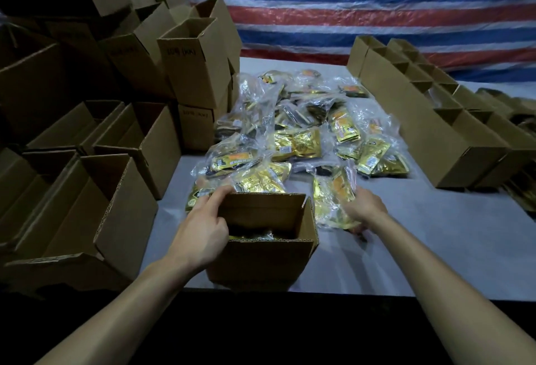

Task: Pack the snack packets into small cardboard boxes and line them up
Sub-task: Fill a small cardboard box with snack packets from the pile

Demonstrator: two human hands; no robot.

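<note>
My L hand (pixel 203 228) grips the box (pixel 261 257), fingers curled over its left wall. R hand (pixel 366 208) closes round a bag of packets (pixel 333 199); the box sits just left of those fingers. I'd hold the box steady, lift the bag over the rim, lay it flat.
</note>
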